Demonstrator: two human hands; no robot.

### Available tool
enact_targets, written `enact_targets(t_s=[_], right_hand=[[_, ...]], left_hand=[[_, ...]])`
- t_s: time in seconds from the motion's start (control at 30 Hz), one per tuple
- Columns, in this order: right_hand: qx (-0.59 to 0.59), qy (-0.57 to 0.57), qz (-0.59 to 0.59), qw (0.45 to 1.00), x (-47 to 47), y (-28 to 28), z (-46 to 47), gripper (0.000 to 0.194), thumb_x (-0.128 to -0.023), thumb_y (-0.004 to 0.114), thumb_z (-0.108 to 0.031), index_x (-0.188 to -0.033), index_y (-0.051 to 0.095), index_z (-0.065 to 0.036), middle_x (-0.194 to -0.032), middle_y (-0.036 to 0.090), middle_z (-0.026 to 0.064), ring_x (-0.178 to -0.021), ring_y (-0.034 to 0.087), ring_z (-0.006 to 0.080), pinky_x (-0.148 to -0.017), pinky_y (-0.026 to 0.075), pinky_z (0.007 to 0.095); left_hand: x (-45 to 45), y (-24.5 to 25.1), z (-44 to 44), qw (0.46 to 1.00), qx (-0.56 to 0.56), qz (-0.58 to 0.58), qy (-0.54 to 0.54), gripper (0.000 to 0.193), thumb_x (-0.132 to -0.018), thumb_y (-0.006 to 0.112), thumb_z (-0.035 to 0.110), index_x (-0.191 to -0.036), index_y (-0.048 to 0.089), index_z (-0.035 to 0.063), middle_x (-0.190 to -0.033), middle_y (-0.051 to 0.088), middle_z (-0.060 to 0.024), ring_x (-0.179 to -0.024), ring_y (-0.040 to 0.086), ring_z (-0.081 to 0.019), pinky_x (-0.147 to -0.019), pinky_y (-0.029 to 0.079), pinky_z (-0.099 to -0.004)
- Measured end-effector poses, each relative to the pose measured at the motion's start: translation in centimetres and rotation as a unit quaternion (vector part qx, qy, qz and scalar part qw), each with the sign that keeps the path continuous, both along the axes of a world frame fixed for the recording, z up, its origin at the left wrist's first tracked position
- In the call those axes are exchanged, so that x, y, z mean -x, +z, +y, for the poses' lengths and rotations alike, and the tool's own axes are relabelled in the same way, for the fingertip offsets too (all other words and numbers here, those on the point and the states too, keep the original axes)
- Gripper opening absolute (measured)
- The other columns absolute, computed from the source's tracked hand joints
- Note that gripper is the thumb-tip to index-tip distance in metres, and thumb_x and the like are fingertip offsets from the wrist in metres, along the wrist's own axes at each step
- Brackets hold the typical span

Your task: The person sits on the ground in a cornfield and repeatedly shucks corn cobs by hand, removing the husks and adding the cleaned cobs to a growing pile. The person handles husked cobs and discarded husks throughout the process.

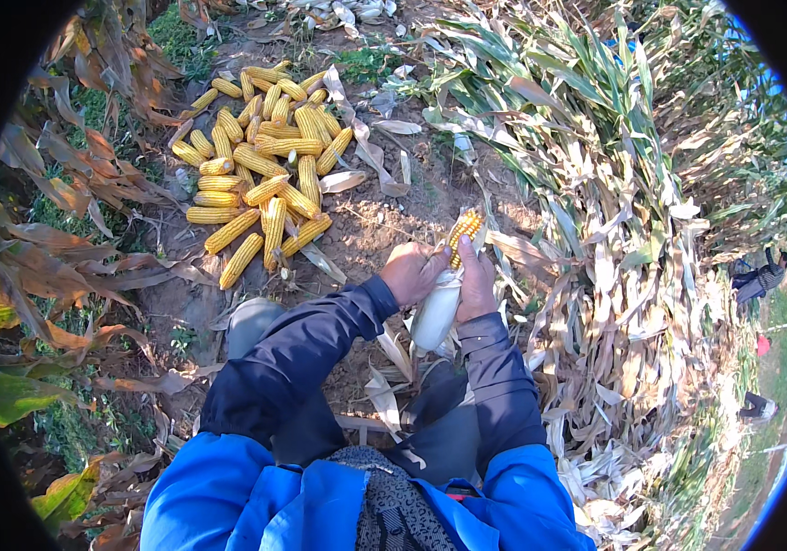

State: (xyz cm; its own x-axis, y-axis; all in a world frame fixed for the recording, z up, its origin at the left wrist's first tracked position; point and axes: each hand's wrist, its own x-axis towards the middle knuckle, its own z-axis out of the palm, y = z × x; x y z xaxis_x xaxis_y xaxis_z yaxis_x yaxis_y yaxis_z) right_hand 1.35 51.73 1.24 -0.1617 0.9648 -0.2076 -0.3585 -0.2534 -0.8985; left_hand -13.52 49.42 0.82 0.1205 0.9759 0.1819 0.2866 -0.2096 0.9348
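Between both hands is an ear of corn (465, 231), its yellow kernels bare at the upper end. Pale husk (437, 313) still wraps the lower part and hangs toward the knees. My left hand (413, 272) grips the ear and husk from the left, fingers bent. My right hand (476, 282) closes around it from the right, with the thumb lying on the kernels. Up and to the left, a pile of husked yellow corn ears (262, 158) lies on bare soil. The palm sides of both hands are hidden.
Cut corn stalks with dry leaves (614, 275) lie heaped on the right. Brown-leaved corn plants (70, 255) line the left. Loose husks (383, 399) are strewn between the legs. Two people (760, 281) are far off at the right edge.
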Motion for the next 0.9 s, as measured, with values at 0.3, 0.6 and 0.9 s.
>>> enact_targets(t_s=[0.3,0.6,0.9], right_hand=[[0.092,-0.201,0.034,0.975,-9.0,-1.2,6.8,0.045,-0.099,0.051,-0.051,-0.112,0.056,-0.008,-0.093,0.065,0.0118,-0.075,0.066,0.0284,-0.070,0.057,0.0421],[-0.032,-0.274,0.003,0.961,-13.6,-1.5,6.3,0.062,-0.100,0.052,-0.052,-0.125,0.053,0.004,-0.114,0.063,0.0113,-0.098,0.064,0.0229,-0.090,0.052,0.0371],[-0.183,-0.131,-0.239,0.944,-5.0,1.0,3.2,0.051,-0.107,0.042,-0.039,-0.126,0.056,0.006,-0.112,0.066,0.0136,-0.100,0.060,0.0217,-0.091,0.046,0.0353]], left_hand=[[-0.7,3.0,-6.2,0.964,-0.060,0.030,-0.256,0.023,-0.090,0.063,0.030,-0.086,0.068,0.0076,-0.070,0.061,-0.0218,-0.067,0.062,-0.0417,-0.059,0.048,-0.0462],[4.5,1.5,-5.8,0.881,0.082,0.415,-0.212,0.035,-0.091,0.064,0.044,-0.095,0.070,0.0106,-0.079,0.069,-0.0155,-0.077,0.068,-0.0369,-0.067,0.053,-0.0479],[-0.3,1.8,-1.8,0.968,0.049,-0.237,-0.065,0.045,-0.098,0.062,0.026,-0.130,0.055,-0.0047,-0.118,0.064,-0.0139,-0.103,0.062,-0.0159,-0.092,0.049,-0.0306]])
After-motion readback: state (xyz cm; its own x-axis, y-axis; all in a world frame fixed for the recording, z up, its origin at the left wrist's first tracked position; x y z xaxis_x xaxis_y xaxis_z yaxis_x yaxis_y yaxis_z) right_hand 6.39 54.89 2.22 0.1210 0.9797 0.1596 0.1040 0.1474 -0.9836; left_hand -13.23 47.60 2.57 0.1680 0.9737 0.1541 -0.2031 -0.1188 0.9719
